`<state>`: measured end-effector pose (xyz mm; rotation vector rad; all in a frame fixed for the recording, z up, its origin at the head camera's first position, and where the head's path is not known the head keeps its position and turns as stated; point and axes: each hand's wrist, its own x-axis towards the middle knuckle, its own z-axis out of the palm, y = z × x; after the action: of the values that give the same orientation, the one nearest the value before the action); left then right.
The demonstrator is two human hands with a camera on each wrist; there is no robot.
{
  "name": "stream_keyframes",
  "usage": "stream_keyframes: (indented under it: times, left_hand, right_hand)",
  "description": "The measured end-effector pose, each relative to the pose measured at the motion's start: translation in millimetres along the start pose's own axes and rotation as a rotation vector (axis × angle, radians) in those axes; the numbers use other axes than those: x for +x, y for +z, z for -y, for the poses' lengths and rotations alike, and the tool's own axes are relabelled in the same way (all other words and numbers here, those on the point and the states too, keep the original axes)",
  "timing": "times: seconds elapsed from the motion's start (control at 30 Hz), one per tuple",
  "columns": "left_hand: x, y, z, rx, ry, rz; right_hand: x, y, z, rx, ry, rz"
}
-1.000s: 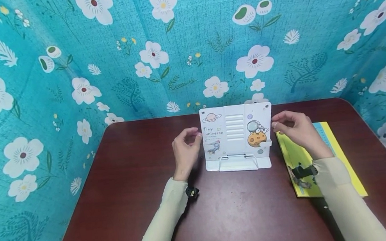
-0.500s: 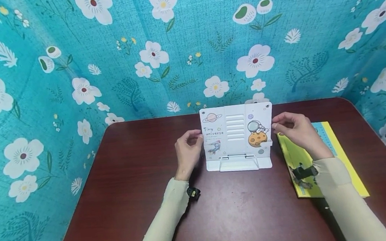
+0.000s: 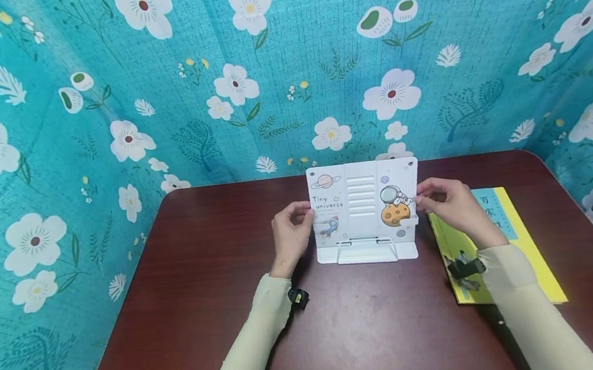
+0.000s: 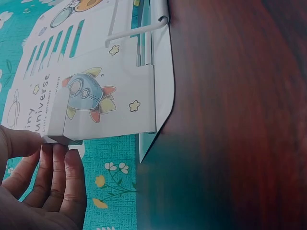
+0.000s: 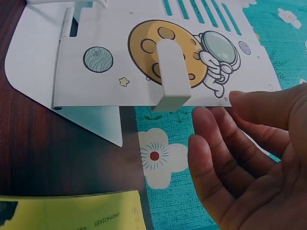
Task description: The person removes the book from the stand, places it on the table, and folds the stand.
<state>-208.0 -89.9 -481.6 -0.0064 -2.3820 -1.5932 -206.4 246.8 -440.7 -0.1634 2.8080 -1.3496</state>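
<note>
A white metal book stand [image 3: 365, 226] with space drawings and "Tiny universe" lettering stands upright on the table, its panel leaning back. My left hand [image 3: 291, 234] pinches the panel's left edge, thumb in front and fingers behind, right by the white page clip [image 4: 58, 120]. At the opposite edge my right hand [image 3: 453, 203] does the same, its thumb [image 5: 254, 106] on the front near the astronaut picture. Another page clip [image 5: 173, 79] crosses the orange planet. A white wire support [image 3: 366, 259] lies at the stand's foot.
A yellow book [image 3: 529, 257] with a blue strip lies flat on the right, partly under the right forearm. The dark red-brown table [image 3: 204, 291] ends at a turquoise flowered curtain [image 3: 286, 89] behind the stand.
Both hands have moved slightly inward: the left one right to the stand's left edge, the right one left onto its right edge. The stand has barely moved.
</note>
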Motion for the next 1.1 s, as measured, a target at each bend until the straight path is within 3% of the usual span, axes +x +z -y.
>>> stream_keyframes:
  times: [0.47,0.87,1.1]
  left_hand:
    - [-0.6,1.6,1.9,0.016,0.022,-0.001]
    - [-0.9,0.7,2.3,0.018,-0.002,0.008]
    - [1.1,-5.2,3.1,0.023,0.02,0.07]
  right_hand:
    - [1.7,5.4,-4.4,-0.017,-0.021,-0.032]
    - [1.4,9.6,-4.6,-0.017,-0.026,-0.132]
    - [0.2,14.8,-3.4,0.024,-0.006,-0.156]
